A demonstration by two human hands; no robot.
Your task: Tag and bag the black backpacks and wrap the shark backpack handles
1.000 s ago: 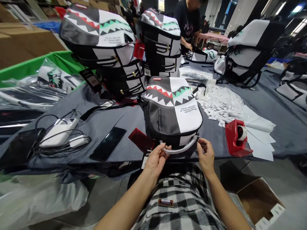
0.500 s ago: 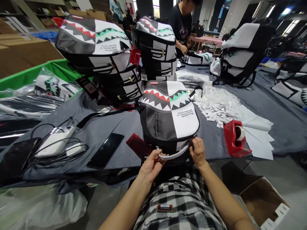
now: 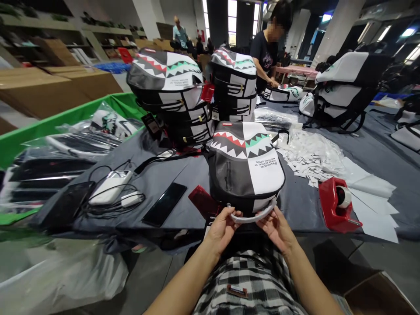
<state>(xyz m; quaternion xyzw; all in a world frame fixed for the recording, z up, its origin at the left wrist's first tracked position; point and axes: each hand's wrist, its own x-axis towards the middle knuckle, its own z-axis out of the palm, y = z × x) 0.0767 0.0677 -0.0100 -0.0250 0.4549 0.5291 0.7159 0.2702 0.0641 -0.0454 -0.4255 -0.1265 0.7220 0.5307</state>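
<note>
A black, grey and white backpack with a jagged-tooth print lies on the table, its top end toward me. Its pale, wrapped carry handle arches out over the table's near edge. My left hand pinches the handle's left end between thumb and fingers. On the other end, my right hand has its thumb on top and its fingers curled beneath. Beside the bag's left corner lies a red tag, partly hidden by my left hand's side of the bag.
Stacked backpacks stand behind, with another stack at the far right. A red tape dispenser, white paper sheets and small paper slips lie right. A phone and cabled white device lie left. A co-worker stands across.
My right hand has turned from the bag's corner to grip the handle from below, palm up. My left hand stays on the handle. The camera view has swung left and up.
</note>
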